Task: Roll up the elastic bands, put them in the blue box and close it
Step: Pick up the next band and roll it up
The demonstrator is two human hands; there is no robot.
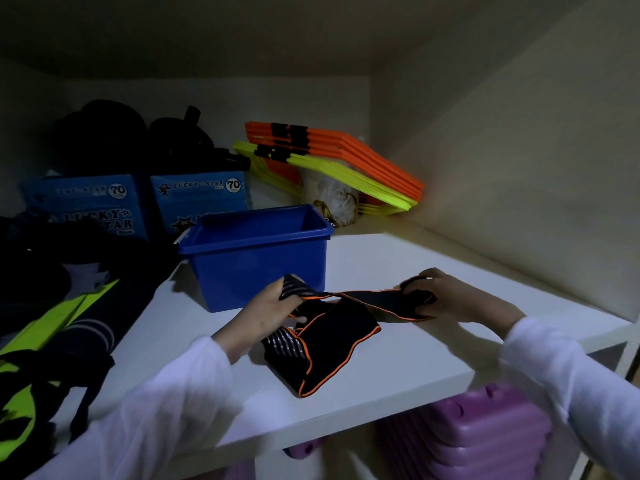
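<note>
A black elastic band with orange edging [367, 299] stretches across the white shelf [398, 362] between my hands. My left hand [266, 315] grips its striped left end, and my right hand [440, 296] grips a partly rolled right end. More black and orange band [329, 344] lies bunched on the shelf below them. The blue box [256, 258] stands open just behind my left hand. No lid is visible.
Two blue Lucky Star cartons [201, 199] and dark bags stand at the back left. Orange and yellow flat frames [343, 164] lean in the back corner beside a white bundle [337, 202]. Green and black gear [41, 341] lies left. Purple items [485, 431] sit under the shelf.
</note>
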